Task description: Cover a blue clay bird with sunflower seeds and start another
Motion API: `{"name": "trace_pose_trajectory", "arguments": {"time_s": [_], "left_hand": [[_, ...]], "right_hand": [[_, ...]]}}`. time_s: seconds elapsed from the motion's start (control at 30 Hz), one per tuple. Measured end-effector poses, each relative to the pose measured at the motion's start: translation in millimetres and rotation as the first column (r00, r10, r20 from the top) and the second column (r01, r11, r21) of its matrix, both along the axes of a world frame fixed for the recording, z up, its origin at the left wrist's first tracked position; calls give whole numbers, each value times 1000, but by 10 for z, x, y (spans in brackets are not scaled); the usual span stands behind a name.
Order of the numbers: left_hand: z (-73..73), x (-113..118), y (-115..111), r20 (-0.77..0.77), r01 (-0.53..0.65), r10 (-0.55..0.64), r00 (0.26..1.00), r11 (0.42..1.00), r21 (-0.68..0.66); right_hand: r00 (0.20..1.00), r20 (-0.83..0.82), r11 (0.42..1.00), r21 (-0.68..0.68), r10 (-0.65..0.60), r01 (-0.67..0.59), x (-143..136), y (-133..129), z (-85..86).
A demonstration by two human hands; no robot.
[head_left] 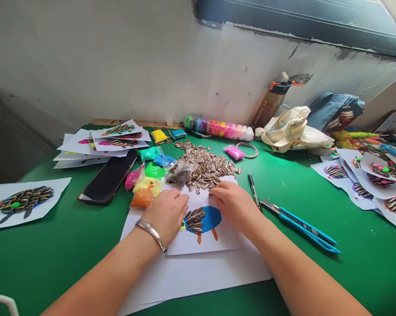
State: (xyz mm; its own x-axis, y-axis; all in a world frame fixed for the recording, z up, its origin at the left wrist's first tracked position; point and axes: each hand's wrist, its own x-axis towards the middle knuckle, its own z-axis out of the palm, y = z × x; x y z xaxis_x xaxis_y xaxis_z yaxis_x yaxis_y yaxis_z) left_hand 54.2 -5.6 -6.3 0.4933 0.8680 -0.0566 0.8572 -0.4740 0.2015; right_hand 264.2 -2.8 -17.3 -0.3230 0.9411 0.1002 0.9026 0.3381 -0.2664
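Note:
A white sheet (201, 248) with a blue clay oval (212, 218) and two orange legs lies in front of me. Striped seeds (195, 220) cover the oval's left part. My left hand (166, 215), a silver bangle on its wrist, rests at the sheet's left side with fingers curled together; whatever is under them is hidden. My right hand (229, 202) is above the oval's upper right, at the near edge of the seed pile (204, 164), thumb and fingertips pinched; a small dark bit shows at the tips, too small to name.
Bags of coloured clay (148, 186) and a phone (108, 177) lie left of the pile. Right are a pen (255, 191), blue cutter (303, 226) and tape ring (250, 150). Finished pictures lie on both sides; a bottle (270, 103) stands behind.

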Motion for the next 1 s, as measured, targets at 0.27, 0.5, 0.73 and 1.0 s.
{"name": "trace_pose_trajectory", "arguments": {"time_s": [0.27,0.5,0.73,1.0], "left_hand": [[21,18,10,-36,-12,11,999,1000,-13],[8,17,25,-29,-25,25,999,1000,0],[8,18,33,-32,-25,25,999,1000,8],[-11,15,35,-27,-26,26,999,1000,9]], "right_hand": [[962,262,991,86,75,-101,-60,54,-35],[942,322,989,78,91,-123,-113,14,33],[947,312,985,119,78,-121,-136,27,-5],[964,264,985,149,42,-83,-114,54,-45]]}}
